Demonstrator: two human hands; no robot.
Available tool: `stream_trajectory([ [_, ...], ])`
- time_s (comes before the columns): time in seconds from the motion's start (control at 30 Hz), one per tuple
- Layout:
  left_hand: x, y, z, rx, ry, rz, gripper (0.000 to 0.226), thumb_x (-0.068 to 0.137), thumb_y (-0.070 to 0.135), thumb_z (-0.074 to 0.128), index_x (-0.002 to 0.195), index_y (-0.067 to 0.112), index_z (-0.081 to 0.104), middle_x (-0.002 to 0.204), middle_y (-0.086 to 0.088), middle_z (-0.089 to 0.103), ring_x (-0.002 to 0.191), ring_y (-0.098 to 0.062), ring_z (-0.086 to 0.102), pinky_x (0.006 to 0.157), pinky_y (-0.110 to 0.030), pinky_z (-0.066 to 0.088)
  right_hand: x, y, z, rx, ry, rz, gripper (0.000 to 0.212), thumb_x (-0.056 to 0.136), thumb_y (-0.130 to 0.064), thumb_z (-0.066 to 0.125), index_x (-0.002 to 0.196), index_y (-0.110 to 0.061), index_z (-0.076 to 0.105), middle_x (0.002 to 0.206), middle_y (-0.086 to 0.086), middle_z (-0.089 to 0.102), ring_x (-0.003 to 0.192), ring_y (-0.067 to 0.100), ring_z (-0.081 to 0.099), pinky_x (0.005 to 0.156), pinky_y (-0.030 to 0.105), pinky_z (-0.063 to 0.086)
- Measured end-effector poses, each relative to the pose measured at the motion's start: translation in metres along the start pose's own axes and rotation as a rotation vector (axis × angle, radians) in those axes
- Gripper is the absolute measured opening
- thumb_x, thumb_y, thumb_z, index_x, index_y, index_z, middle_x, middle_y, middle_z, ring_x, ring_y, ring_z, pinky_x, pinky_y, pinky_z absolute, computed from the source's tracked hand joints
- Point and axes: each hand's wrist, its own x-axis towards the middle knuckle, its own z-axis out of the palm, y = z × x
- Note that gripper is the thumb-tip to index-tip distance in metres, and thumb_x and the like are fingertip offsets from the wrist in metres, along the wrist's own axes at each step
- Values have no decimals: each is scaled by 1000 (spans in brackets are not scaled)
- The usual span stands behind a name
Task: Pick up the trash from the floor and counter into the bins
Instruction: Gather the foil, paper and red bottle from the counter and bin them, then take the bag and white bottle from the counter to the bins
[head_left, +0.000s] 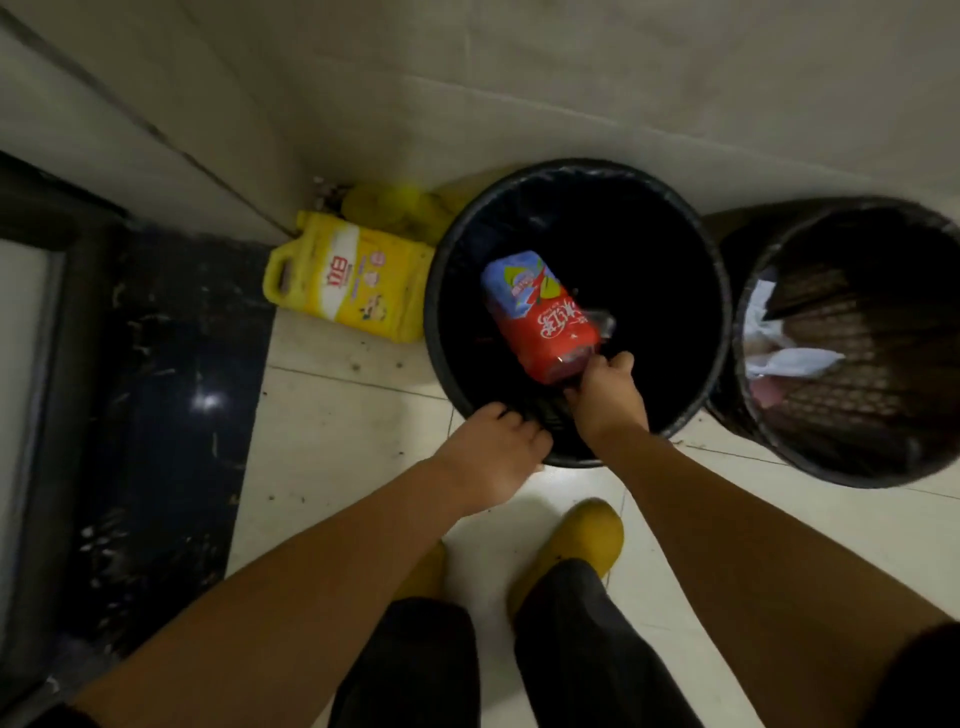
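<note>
A red bottle (543, 317) is gripped by the right hand (608, 395) inside the left bin (441, 291), whose near rim is clasped by the left hand (491, 449); release is judged next

Open mouth of black bin (452, 291) partly blocked by red bottle (545, 317); yellow jug (343, 280) crowds its left, mesh bin (779, 431) its right; near floor (332, 431) free.

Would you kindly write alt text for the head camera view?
The right hand holds a red plastic bottle over a black bin while the left hand grips its rim. A second bin stands right; a yellow jug lies left.
</note>
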Motion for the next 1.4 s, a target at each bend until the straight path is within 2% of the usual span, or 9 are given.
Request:
stream_trajectory([
  [0.23,5,0,4,-3,48,18,35,101,28,32,128,9,44,124,-13,59,112,-31,55,98,-39,37,32,4,4,-172,-133,113,42,92,-12,56,132,0,50,135,20,40,116,38,54,99,44,46],
  [0.4,-10,3,-20,-57,-71,-92,52,100,31,37,145,12,24,143,-12,45,130,-31,43,107,-42,33,6,7,-60,-212,-166,16,42,92,-20,57,130,-2,52,137,21,40,121,41,47,102,46,44],
  [0.53,-36,11,-100,-68,-64,-184,59,99,35,37,150,16,12,142,-12,44,127,-32,44,104,-43,36,-48,5,-142,-183,-58,-29,46,92,-29,57,130,-7,46,135,19,41,124,38,44,99,47,43],
  [0.7,-94,30,-248,-20,8,-224,53,98,33,39,145,16,24,137,-14,49,121,-32,50,95,-41,40,-153,-7,-257,-33,94,-32,51,93,-35,54,135,-11,38,138,17,39,129,36,38,98,49,42],
  [0.8,-136,54,-340,39,74,-216,52,99,35,36,146,16,23,135,-13,50,120,-33,51,94,-42,43,-231,-6,-326,34,182,-28,49,95,-37,51,134,-12,38,138,15,39,128,35,38,95,48,44],
  [0.93,-182,108,-429,-27,183,-192,50,99,36,36,144,15,29,138,-15,50,124,-34,50,100,-43,44,-336,16,-389,105,323,61,45,96,-38,48,133,-12,40,136,15,42,125,35,41,96,46,46],
  [1.07,-197,178,-484,-22,201,-86,52,100,36,35,146,15,25,142,-16,46,128,-35,46,105,-46,40,-426,52,-420,189,441,204,47,95,-39,48,133,-13,39,134,15,42,124,34,43,96,45,44],
  [1.23,-193,291,-520,97,194,147,52,100,37,35,144,12,28,142,-17,46,127,-34,47,105,-46,41,-528,127,-415,223,586,375,47,96,-38,48,135,-14,39,135,14,44,124,32,45,97,43,45],
  [1.4,-179,426,-525,246,183,419,49,98,41,37,141,18,32,135,-11,51,121,-31,52,96,-47,47,-623,225,-381,331,639,589,47,97,-39,42,136,-12,36,137,14,41,125,33,42,97,45,43],
])
